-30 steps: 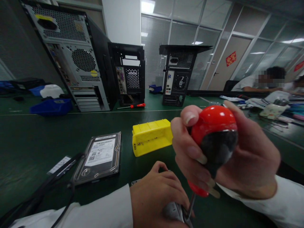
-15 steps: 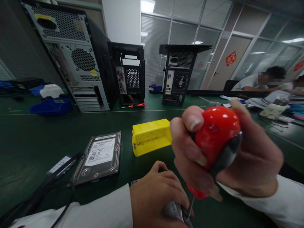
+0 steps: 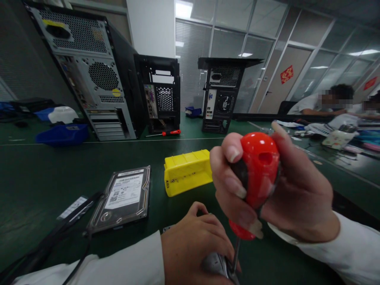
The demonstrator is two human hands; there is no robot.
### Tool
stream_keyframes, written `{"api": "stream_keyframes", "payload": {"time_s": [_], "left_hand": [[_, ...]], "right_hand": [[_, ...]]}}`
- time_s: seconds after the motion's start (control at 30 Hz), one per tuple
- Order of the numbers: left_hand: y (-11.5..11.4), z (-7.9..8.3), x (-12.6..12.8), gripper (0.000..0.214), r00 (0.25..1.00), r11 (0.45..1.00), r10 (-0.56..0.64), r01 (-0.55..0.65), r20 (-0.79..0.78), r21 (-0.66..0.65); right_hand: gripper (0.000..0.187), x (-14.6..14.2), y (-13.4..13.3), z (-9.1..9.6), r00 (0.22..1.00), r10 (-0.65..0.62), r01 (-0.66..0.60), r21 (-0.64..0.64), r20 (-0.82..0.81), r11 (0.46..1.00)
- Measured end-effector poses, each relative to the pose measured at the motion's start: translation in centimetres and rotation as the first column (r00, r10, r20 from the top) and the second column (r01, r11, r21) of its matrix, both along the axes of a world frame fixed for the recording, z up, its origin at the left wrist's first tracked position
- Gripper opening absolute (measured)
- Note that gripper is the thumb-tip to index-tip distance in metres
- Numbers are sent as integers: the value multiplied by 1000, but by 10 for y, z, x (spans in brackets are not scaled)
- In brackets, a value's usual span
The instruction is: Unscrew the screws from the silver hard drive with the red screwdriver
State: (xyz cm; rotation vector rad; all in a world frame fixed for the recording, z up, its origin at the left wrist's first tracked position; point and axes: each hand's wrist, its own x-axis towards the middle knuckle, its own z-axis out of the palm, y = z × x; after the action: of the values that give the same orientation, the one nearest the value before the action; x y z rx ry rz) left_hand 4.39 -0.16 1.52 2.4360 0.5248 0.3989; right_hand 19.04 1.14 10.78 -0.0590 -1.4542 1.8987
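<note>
My right hand (image 3: 276, 190) is wrapped round the red and black handle of a screwdriver (image 3: 261, 166), held upright. Its thin metal shaft runs down to a silver-grey metal part (image 3: 216, 263) at the bottom of the view. Over that part lies my left hand (image 3: 196, 245), fingers curled round it; most of the part is hidden under the palm, so its kind does not show. The screwdriver's tip meets the part's right edge, close to my left fingers. Just beyond my hands a yellow plastic bin (image 3: 188, 172) lies with several small screws inside.
A hard drive (image 3: 123, 198) and black cables (image 3: 53, 237) lie at left. Computer cases (image 3: 127, 79) stand along the back, with a second screwdriver (image 3: 164, 133) before them. A blue bin (image 3: 62, 134) is at far left. People (image 3: 326, 99) sit at the right.
The screwdriver's handle has turned, and my right hand has shifted a little left with it. My left hand stays on the metal part.
</note>
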Motion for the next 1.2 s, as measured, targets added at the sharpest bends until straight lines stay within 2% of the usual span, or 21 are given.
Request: {"api": "stream_keyframes", "payload": {"time_s": [0.17, 0.3, 0.37, 0.47, 0.63, 0.8, 0.93, 1.1, 1.2], "left_hand": [[3, 3, -2, 20, 999, 999, -37, 37, -18, 18], [1, 3, -2, 22, 999, 999, -35, 35, 0, -7], [0, 2, -1, 20, 999, 999, -34, 33, -9, -22], [0, 0, 0, 21, 1000, 999, -13, 12, -11, -37], [1, -4, -2, 23, 998, 999, -22, 24, 61, -31], [-2, -6, -3, 26, 994, 998, 48, -43, 94, -54], [0, -5, -3, 24, 999, 998, -40, 41, 18, -49], [3, 1, -2, 23, 999, 997, -32, 33, 14, -66], [0, 3, -2, 22, 1000, 999, -3, 4, -31, 37]], "right_hand": [[21, 3, 0, 3, 995, -99, 99, 20, -18, 995], [17, 5, -4, 2, 1000, -5, 5, 6, -26, 1000], [15, 5, -5, 3, 1000, -1, 2, 37, -21, 999], [25, 4, -9, 6, 999, -46, 46, 66, 4, 997], [34, 6, -13, 10, 998, -14, 11, 50, 60, 999], [36, 6, -10, 15, 987, -122, 110, 116, 102, 987], [36, -1, -5, 17, 983, -135, 116, 145, 127, 983], [33, -5, -6, 11, 985, -135, 127, 86, 103, 988], [25, -2, -9, 6, 991, -114, 114, 9, 63, 993]]}}
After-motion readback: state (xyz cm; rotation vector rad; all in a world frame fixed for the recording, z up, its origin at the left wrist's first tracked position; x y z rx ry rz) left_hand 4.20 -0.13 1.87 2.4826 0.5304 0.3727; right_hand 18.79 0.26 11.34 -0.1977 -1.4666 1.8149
